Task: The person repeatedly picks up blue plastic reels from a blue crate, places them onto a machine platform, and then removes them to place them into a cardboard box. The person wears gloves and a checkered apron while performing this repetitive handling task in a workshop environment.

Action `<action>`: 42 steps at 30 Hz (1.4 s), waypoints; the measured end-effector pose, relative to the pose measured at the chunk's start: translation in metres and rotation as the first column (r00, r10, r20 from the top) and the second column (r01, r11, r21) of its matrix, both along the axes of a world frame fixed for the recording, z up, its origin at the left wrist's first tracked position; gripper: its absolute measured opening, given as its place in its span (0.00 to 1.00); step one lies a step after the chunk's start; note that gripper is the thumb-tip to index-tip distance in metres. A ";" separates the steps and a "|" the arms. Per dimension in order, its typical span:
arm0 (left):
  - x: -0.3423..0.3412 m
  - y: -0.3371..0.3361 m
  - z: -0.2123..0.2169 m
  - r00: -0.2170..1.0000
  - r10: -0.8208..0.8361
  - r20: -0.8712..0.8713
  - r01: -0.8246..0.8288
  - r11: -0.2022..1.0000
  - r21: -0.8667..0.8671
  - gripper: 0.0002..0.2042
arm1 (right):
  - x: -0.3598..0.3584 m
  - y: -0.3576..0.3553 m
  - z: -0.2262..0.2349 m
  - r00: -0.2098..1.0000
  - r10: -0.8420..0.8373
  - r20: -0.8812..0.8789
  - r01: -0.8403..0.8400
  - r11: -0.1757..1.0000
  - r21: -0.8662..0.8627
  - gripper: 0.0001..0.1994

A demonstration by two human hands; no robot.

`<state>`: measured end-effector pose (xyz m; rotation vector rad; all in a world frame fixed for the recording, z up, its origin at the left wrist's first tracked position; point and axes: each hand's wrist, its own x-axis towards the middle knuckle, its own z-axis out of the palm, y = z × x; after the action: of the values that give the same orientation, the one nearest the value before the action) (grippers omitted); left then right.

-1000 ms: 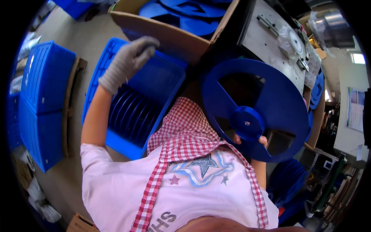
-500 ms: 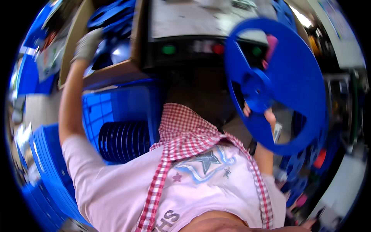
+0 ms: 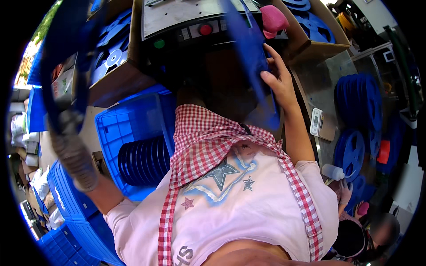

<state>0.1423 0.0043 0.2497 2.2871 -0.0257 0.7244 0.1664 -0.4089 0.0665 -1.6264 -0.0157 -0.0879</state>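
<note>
My left hand (image 3: 73, 148), in a pale glove, is closed at the lower edge of a blue plastic reel disc (image 3: 55, 57) with cut-outs. That disc is raised on the left and blurred by motion. My bare right hand (image 3: 282, 84) holds a second blue reel disc, a right-hand disc (image 3: 250, 57) seen nearly edge-on. Its thumb and fingers grip the rim side, in front of the machine (image 3: 195, 22). More blue discs (image 3: 114, 57) lie in the cardboard box (image 3: 117, 82) beside my left hand.
A blue crate (image 3: 106, 128) by my lap holds a row of dark discs (image 3: 142, 162). At right stand another disc-filled carton (image 3: 328, 48), blue reel stacks (image 3: 359, 99) and a small white device (image 3: 316, 122). A pink object (image 3: 273, 20) sits by the machine. A co-worker (image 3: 350, 239) is at lower right.
My left hand has left the box with a disc and come down toward me. The right-hand disc has moved left and turned from face-on to nearly edge-on. The view has shifted.
</note>
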 end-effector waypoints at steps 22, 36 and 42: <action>0.102 -0.268 -0.066 0.408 -0.841 -0.355 0.755 0.092 0.650 0.45 | 0.040 -0.019 -0.078 0.919 0.065 0.389 -0.363 0.525 0.770 0.30; 0.075 -0.264 -0.141 0.438 -0.898 0.041 0.556 0.235 -0.797 0.38 | 0.001 -0.001 0.046 0.966 -0.170 0.193 0.112 0.954 0.276 0.31; 0.077 -0.270 -0.140 0.485 -0.874 0.035 0.616 0.313 -0.723 0.38 | 0.000 0.007 0.064 0.963 -0.189 0.194 0.161 0.975 0.152 0.30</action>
<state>0.2193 -0.2653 0.1093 1.3703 -0.5774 -0.2440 0.1666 -0.4020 0.1301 -1.4745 -0.0252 -0.3881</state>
